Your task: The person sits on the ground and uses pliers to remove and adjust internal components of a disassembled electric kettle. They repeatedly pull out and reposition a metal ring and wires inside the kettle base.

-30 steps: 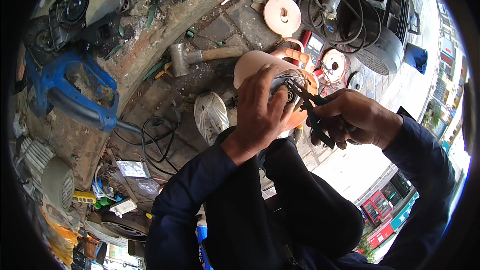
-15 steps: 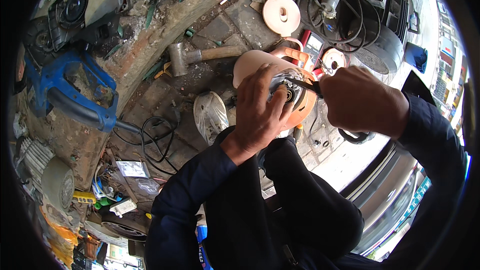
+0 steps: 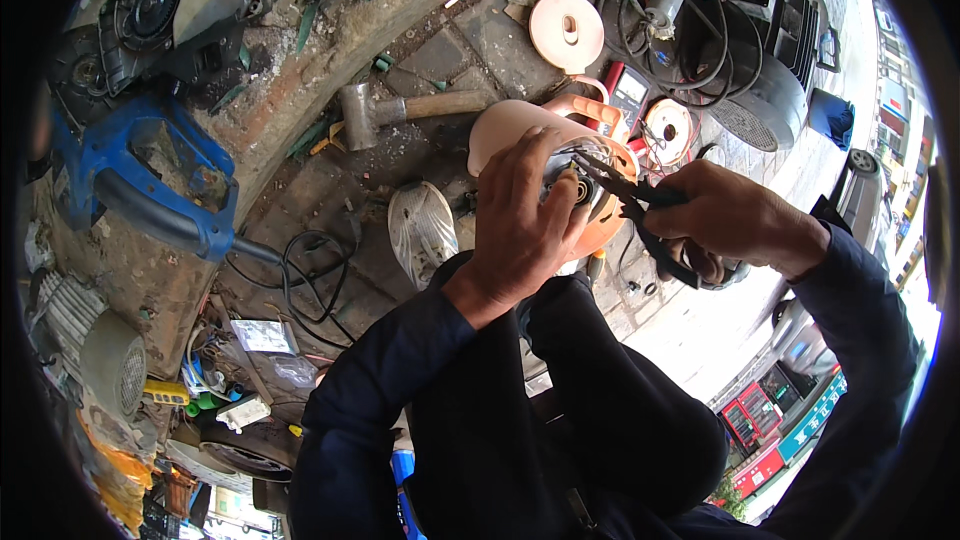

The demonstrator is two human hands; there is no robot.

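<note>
A peach-and-orange cylindrical housing [image 3: 490,132], which looks like a power-tool or motor body, lies in front of my knees. My left hand [image 3: 522,220] is closed over its near side, with thumb and fingertips at the open end. A round black bearing-like part [image 3: 582,190] shows in that opening, next to the thumb. My right hand [image 3: 735,218] grips pliers [image 3: 622,188] with dark handles, spread apart. Their narrow jaws reach into the housing's open end near my left fingertips. What the jaws touch is too small to make out.
A hammer [image 3: 415,107] lies beyond the housing, near a round peach disc [image 3: 565,32]. A red multimeter [image 3: 628,90] and tangled black cables [image 3: 690,70] are at the far right. A blue tool casing [image 3: 150,180] sits on the stone ledge [image 3: 270,70] at left.
The pliers' handles have spread and my right hand has turned, so more of the tool shows. My left hand stays on the housing. Vehicles in the background at right have changed.
</note>
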